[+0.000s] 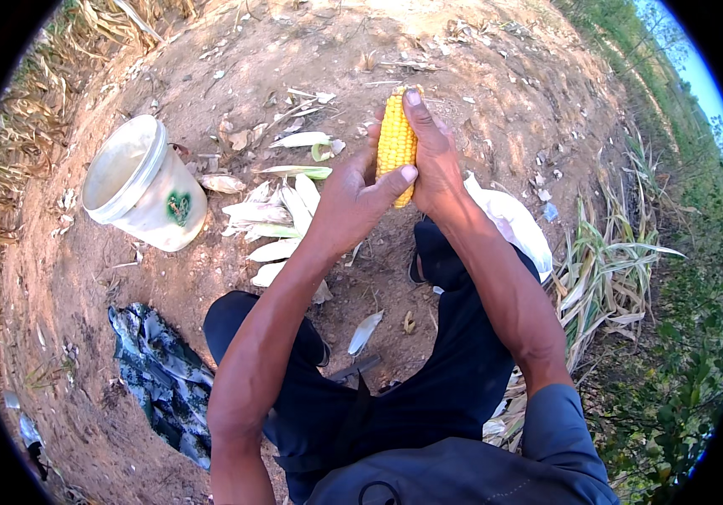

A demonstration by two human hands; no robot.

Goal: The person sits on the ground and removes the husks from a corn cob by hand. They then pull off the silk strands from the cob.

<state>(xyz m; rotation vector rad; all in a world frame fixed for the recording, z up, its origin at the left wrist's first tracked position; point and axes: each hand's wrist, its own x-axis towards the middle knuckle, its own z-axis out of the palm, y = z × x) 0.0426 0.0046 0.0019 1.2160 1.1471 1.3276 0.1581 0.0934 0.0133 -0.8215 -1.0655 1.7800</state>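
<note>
Both hands hold one husked ear of yellow corn point(396, 142) out in front of my knees, tilted nearly upright. My left hand point(358, 189) wraps its lower left side, with the thumb across the kernels near the bottom. Along the right side lies my right hand point(434, 151), its thumb pressed near the top end. The fingers behind the ear are mostly hidden. Below and left of my left hand, pale green and white corn husks point(279, 214) lie in a loose pile on the soil.
A white plastic bucket point(178, 202) leans at the left, its mouth tilted toward the left. A camouflage cloth point(159, 379) lies by my left knee. Beside my right leg is a white sack point(513, 221), with dry corn leaves point(608, 265) farther right. One loose husk point(365, 332) rests between my feet.
</note>
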